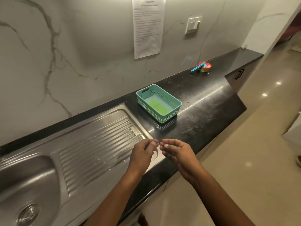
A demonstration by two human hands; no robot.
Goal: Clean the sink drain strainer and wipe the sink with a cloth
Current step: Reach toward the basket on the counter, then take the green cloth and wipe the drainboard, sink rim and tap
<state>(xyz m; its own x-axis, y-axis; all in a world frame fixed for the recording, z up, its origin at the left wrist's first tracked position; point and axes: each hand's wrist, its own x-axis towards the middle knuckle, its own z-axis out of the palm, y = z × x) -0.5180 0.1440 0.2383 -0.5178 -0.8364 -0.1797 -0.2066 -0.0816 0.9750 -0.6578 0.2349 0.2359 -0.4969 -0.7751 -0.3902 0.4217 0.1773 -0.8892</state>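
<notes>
The steel sink basin [24,180] lies at the lower left, with the round drain strainer [29,214] seated in its bottom. A ribbed drainboard [97,144] runs right of the basin. My left hand [143,154] and my right hand [177,152] hover side by side over the drainboard's right end, fingers loosely curled, fingertips almost touching, nothing in either. A flat green cloth [157,106] lies inside a teal perforated basket [162,116] on the black counter beyond my hands.
The black counter [203,111] stretches to the right, dusted with pale marks. A small red bowl [205,67] with a blue utensil stands far back. The marble wall carries a taped paper sheet [148,26] and a switch plate [193,24]. Tiled floor lies right.
</notes>
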